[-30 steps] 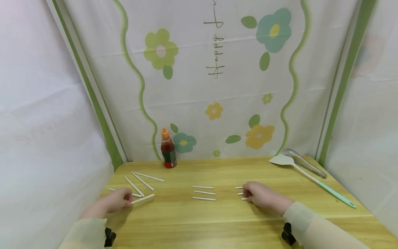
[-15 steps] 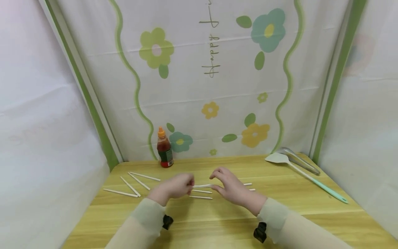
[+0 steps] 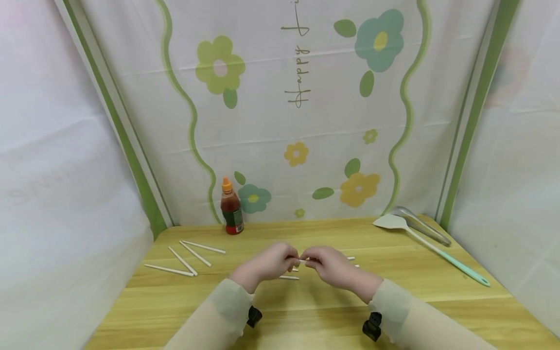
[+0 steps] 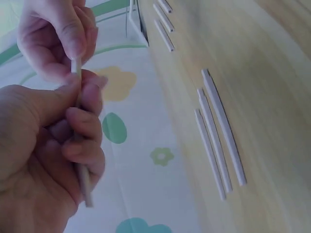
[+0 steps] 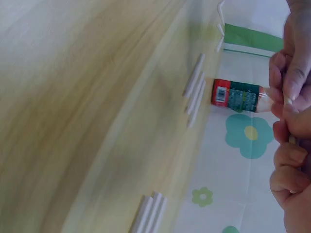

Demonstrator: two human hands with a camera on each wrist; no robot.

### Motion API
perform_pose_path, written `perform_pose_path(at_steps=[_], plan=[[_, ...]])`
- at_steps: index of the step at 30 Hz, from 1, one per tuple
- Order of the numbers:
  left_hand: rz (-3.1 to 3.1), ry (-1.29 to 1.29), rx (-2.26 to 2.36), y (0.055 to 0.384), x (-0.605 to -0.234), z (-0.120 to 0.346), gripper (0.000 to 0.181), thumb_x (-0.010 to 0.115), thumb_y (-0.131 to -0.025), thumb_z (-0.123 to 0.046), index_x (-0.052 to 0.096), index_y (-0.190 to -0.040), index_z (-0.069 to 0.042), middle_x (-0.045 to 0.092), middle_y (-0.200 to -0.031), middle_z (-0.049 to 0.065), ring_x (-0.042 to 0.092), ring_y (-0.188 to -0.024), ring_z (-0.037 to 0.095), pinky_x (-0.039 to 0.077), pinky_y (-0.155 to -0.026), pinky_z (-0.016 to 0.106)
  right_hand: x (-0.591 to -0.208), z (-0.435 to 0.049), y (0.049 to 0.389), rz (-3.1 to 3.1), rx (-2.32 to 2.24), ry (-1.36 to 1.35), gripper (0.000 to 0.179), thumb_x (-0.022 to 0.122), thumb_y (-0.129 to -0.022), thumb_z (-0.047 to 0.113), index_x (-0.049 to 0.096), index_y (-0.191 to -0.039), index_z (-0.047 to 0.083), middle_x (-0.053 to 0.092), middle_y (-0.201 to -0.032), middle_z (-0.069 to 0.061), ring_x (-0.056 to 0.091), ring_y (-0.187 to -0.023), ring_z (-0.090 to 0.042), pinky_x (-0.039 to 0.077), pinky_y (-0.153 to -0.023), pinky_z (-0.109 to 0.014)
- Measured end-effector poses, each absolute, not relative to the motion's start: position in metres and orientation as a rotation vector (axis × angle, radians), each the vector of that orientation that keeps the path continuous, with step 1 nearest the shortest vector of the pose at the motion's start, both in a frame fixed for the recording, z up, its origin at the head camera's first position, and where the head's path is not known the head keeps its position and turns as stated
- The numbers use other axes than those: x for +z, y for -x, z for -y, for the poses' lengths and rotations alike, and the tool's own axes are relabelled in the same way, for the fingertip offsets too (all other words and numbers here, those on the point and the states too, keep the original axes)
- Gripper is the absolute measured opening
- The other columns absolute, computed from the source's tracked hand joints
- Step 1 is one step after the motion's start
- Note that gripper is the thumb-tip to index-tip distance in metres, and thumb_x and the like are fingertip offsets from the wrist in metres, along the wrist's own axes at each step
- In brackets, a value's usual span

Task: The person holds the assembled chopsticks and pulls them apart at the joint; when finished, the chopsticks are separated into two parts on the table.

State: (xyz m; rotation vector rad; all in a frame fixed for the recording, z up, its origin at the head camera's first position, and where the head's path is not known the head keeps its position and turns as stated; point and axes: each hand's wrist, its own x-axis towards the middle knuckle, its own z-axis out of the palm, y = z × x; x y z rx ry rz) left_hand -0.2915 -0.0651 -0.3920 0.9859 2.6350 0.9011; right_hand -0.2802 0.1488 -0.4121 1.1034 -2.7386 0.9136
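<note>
Both hands meet over the middle of the table, holding one thin white stick [image 4: 83, 177] between them. My left hand [image 3: 272, 262] has its fingers curled round the stick in the left wrist view, and the lower end sticks out below them. My right hand [image 3: 334, 268] pinches the other end with thumb and fingers. Below the hands lies a row of three white sticks [image 4: 218, 136], partly covered in the head view. Another row of three sticks [image 5: 149, 213] lies to the right, mostly hidden behind the right hand in the head view. Several loose sticks [image 3: 168, 270] lie at the left.
A sauce bottle [image 3: 232, 211] with an orange cap stands at the back left. At the back right lie a white spatula [image 3: 430, 247] with a mint handle and metal tongs [image 3: 426, 228]. A flowered curtain [image 3: 302, 126] hangs behind the wooden table [image 3: 315, 321].
My left hand has carried a stick from the left pile to the middle. The right hand has left the right row, come inward with parted fingers, and now pinches the stick's other end.
</note>
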Motion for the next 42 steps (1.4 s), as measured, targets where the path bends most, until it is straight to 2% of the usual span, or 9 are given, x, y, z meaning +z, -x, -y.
perform_pose_path(at_steps=[6,14,17,22,24,28,31,35,42], plan=[[-2.486,-1.002,1.088,0.29,-0.393,0.069,0.021,0.055,-0.1,-0.002,0.074,-0.095,-0.01,0.066,-0.077,0.0,0.062,-0.072,0.021,0.05,-0.064,0.025,-0.402,-0.159,0.278,2.749,1.008,-1.227,0.023,0.059,-0.098,0.005,0.071,-0.115,0.016,0.069,-0.11,0.002,0.063,-0.094,-0.007,0.053,-0.074,-0.028],[-2.414,-1.007,1.158,0.288,-0.391,0.068,0.021,0.056,-0.1,-0.005,0.074,-0.091,-0.01,0.067,-0.075,0.011,0.064,-0.079,0.008,0.055,-0.077,0.043,-0.394,-0.166,0.277,2.774,0.993,-1.296,0.026,0.059,-0.098,0.003,0.07,-0.119,0.013,0.068,-0.112,0.005,0.064,-0.099,-0.008,0.053,-0.078,-0.026],[-2.39,-1.029,1.158,0.29,-0.391,0.07,0.021,0.056,-0.1,-0.006,0.074,-0.091,-0.011,0.066,-0.073,0.008,0.064,-0.08,0.009,0.054,-0.079,0.04,-0.393,-0.166,0.277,2.762,1.018,-1.334,0.026,0.058,-0.098,0.002,0.07,-0.119,0.012,0.068,-0.11,0.006,0.064,-0.096,-0.009,0.053,-0.076,-0.027],[-2.387,-1.053,1.248,0.298,-0.398,0.091,0.019,0.057,-0.099,-0.006,0.075,-0.096,-0.005,0.067,-0.075,0.006,0.063,-0.073,0.021,0.052,-0.07,0.036,-0.396,-0.184,0.282,2.692,0.97,-1.323,0.034,0.055,-0.098,-0.003,0.067,-0.128,0.01,0.069,-0.115,-0.003,0.065,-0.098,-0.014,0.053,-0.079,-0.031],[-2.42,-0.996,1.299,0.3,-0.405,0.104,0.017,0.058,-0.098,-0.004,0.075,-0.098,0.0,0.068,-0.077,0.011,0.062,-0.071,0.029,0.052,-0.066,0.039,-0.399,-0.199,0.286,2.685,0.932,-1.231,0.035,0.055,-0.098,-0.003,0.064,-0.13,0.008,0.07,-0.104,-0.004,0.064,-0.086,-0.013,0.053,-0.073,-0.03],[-2.513,-0.859,1.269,0.302,-0.42,0.12,0.011,0.064,-0.095,-0.002,0.074,-0.095,0.003,0.068,-0.079,0.011,0.061,-0.07,0.025,0.052,-0.062,0.038,-0.407,-0.225,0.291,2.769,0.952,-1.079,0.019,0.058,-0.098,0.001,0.062,-0.115,0.008,0.062,-0.082,0.002,0.056,-0.067,-0.012,0.047,-0.059,-0.03],[-2.605,-0.857,1.119,0.301,-0.431,0.117,0.004,0.071,-0.09,-0.002,0.072,-0.086,-0.002,0.066,-0.077,0.002,0.058,-0.068,0.012,0.051,-0.061,0.029,-0.415,-0.232,0.294,2.871,0.934,-1.066,0.007,0.061,-0.097,0.004,0.059,-0.1,0.01,0.06,-0.08,0.002,0.054,-0.067,-0.011,0.046,-0.058,-0.029],[-2.722,-0.895,0.916,0.298,-0.439,0.1,0.011,0.075,-0.087,-0.005,0.069,-0.079,-0.01,0.061,-0.075,-0.009,0.055,-0.067,0.006,0.048,-0.062,0.026,-0.428,-0.233,0.295,2.924,0.806,-1.08,0.013,0.068,-0.093,0.005,0.059,-0.089,0.013,0.057,-0.076,0.005,0.047,-0.065,-0.006,0.042,-0.057,-0.028],[-2.867,-0.999,0.588,0.289,-0.45,0.071,0.017,0.079,-0.085,-0.018,0.068,-0.073,-0.021,0.059,-0.072,-0.017,0.053,-0.066,0.001,0.046,-0.064,0.023,-0.447,-0.232,0.292,2.918,0.727,-1.177,0.02,0.075,-0.085,0.002,0.061,-0.078,0.015,0.051,-0.07,0.01,0.046,-0.063,-0.004,0.041,-0.058,-0.026]])
